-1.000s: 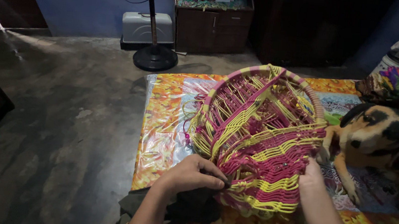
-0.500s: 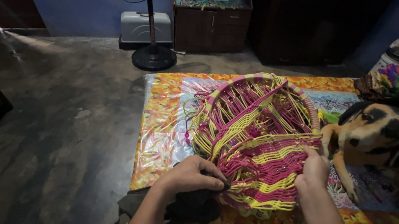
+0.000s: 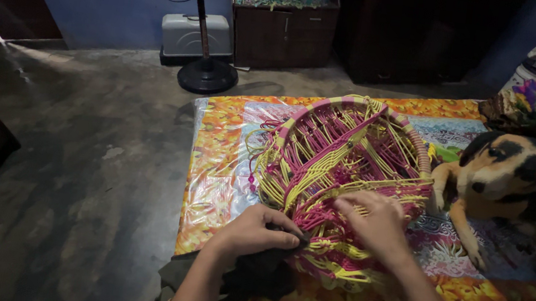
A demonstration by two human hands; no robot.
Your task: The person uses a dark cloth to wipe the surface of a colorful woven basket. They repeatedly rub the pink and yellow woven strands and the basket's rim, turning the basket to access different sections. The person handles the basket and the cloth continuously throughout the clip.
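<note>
One half-woven basket (image 3: pixel 339 179) of pink and yellow cord is seen propped on its side near the middle of a floral mat (image 3: pixel 217 185) spread on the floor; two bare hands are laid against its lower weave. The left hand (image 3: pixel 257 231) is closed at the basket's near-left edge, its grip pressed together and pinching the strands there; the right hand (image 3: pixel 375 222) is rested on the woven face, its grip loosely spread over the yellow cords, with nothing clearly held. One dog (image 3: pixel 519 192) is stretched along the mat's right edge, just beside the basket; one standing fan (image 3: pixel 206 73) and one grey case (image 3: pixel 194 34) are seen beyond the mat's far-left corner.
</note>
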